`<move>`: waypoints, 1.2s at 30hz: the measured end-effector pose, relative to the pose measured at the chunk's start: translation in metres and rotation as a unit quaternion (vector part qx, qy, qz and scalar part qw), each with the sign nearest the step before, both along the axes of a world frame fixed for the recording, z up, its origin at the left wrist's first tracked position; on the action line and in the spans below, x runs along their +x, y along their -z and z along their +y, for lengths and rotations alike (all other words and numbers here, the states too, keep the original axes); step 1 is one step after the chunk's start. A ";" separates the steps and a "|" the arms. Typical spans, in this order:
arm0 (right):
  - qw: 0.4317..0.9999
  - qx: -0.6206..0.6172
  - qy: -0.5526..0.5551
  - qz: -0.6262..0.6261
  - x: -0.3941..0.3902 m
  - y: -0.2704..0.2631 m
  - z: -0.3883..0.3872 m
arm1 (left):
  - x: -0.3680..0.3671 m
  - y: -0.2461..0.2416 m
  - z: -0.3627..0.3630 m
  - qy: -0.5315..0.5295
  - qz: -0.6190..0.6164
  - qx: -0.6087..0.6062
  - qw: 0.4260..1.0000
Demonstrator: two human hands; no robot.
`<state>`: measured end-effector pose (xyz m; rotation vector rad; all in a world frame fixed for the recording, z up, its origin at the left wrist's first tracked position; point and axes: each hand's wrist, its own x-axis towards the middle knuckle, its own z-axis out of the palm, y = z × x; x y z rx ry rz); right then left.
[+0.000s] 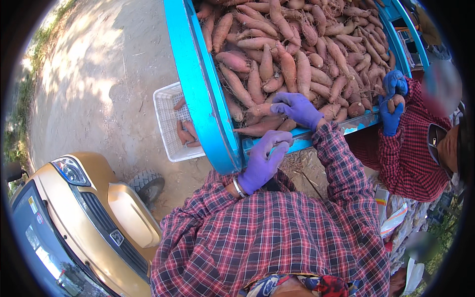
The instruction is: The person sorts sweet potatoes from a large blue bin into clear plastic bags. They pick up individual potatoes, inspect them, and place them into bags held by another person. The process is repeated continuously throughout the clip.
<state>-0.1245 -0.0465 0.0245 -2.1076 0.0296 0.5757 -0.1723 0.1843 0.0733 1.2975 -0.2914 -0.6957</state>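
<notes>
Sweet potatoes are heaped in a blue metal truck bed in front of me. My right hand, in a purple glove, reaches over the near edge. Its fingers close around the right end of a sweet potato lying on the pile. Just outside the near rail, my left hand is in a matching glove. Its fingers are loosely curled with a gap from the thumb, and nothing shows in it. A larger sweet potato lies inside the rail, between my hands.
A white plastic crate with several sweet potatoes stands on the ground, left of the bed. At the right, a co-worker in blue gloves holds a sweet potato. A gold vehicle is parked at lower left, its tyre near the crate.
</notes>
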 end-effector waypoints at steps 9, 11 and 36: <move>0.968 0.226 0.110 0.014 -0.025 -0.041 0.006 | 0.016 -0.011 -0.022 -0.154 0.163 -0.087 0.971; 0.975 0.176 0.130 0.028 -0.013 -0.036 0.005 | 0.007 -0.007 -0.017 -0.159 0.213 -0.120 0.956; 0.905 0.323 0.273 0.041 -0.040 -0.053 0.010 | 0.003 0.003 -0.009 -0.151 0.358 -0.255 0.886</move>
